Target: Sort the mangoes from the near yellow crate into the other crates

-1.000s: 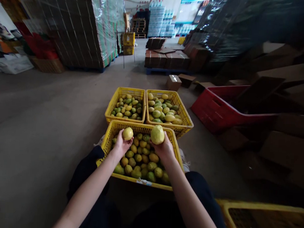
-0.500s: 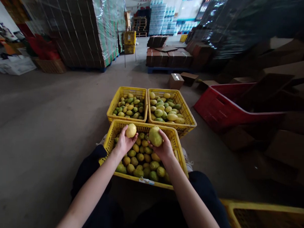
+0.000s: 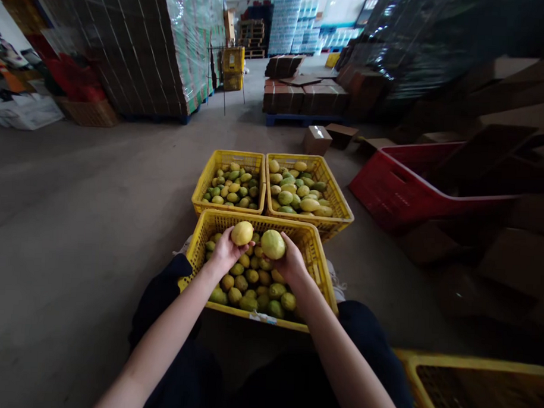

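My left hand (image 3: 226,250) is closed on a yellow fruit (image 3: 242,233), and my right hand (image 3: 290,258) grips a larger yellow-green fruit (image 3: 273,244). Both fruits are held up side by side, a small gap apart, above the near yellow crate (image 3: 315,247). Many green and yellow fruits lie in that crate. Behind it stand two more yellow crates, one at the left (image 3: 201,183) and one at the right (image 3: 341,197), both holding similar fruits.
A red crate (image 3: 388,190) with cardboard in it stands at the right. Another yellow crate (image 3: 409,363) is at the lower right. Flattened cardboard lies on a blue pallet (image 3: 284,119) ahead. A wrapped stack (image 3: 183,52) rises at the back left.
My two hands have come closer together, bringing the fruits nearer each other. Both fruits have turned in my fingers. The view has shifted slightly.
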The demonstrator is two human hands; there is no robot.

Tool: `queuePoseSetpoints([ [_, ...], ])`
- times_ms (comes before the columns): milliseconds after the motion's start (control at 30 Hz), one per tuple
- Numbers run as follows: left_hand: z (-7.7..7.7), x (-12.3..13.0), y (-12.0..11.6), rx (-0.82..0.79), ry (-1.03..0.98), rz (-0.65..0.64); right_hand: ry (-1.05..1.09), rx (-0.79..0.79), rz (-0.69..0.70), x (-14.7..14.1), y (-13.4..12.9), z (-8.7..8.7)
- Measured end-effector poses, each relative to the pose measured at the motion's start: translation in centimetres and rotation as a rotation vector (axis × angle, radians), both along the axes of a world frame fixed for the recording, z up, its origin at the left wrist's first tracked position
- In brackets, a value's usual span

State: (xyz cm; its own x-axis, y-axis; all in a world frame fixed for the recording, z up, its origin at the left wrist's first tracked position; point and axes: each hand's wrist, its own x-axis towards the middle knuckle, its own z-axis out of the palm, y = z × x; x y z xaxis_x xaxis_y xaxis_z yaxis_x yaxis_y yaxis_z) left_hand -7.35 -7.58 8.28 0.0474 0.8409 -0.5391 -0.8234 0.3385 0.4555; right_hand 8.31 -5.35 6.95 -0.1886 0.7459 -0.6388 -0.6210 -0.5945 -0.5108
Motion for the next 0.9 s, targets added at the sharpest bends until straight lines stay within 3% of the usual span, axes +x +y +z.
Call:
queuePoseSetpoints([
  [267, 0.1, 0.4, 0.0, -0.057, -0.120, 0.022, 0.054, -0.098, 0.047, 0.0, -0.5, 1.6],
  [367, 0.1, 0.6, 0.0, -0.048, -0.136, 0.002, 0.078, -0.112, 0.059, 0.1, -0.4, 1.4],
  [467, -0.5, 0.7, 0.0, 0.017, -0.012, 0.021, 0.057, -0.048, 0.046, 0.3, -0.1, 0.7],
  [567, -1.3, 0.7, -0.1, 0.154, 0.298, 0.093, -0.095, 0.122, -0.042, 0.3, -0.1, 0.1],
  [667, -2.0, 0.5, -0.2, 0.348, 0.716, 0.156, -0.386, 0.414, -0.150, 0.3, -0.4, -0.2],
  [733, -2.2, 0.4, -0.2, 0.457, 0.924, 0.163, -0.622, 0.612, -0.151, 0.4, -0.5, -0.1],
  [900, -2.0, 0.3, -0.4, 0.542, 1.019, 0.179, -0.997, 0.934, -0.107, 0.6, -0.9, 0.1],
])
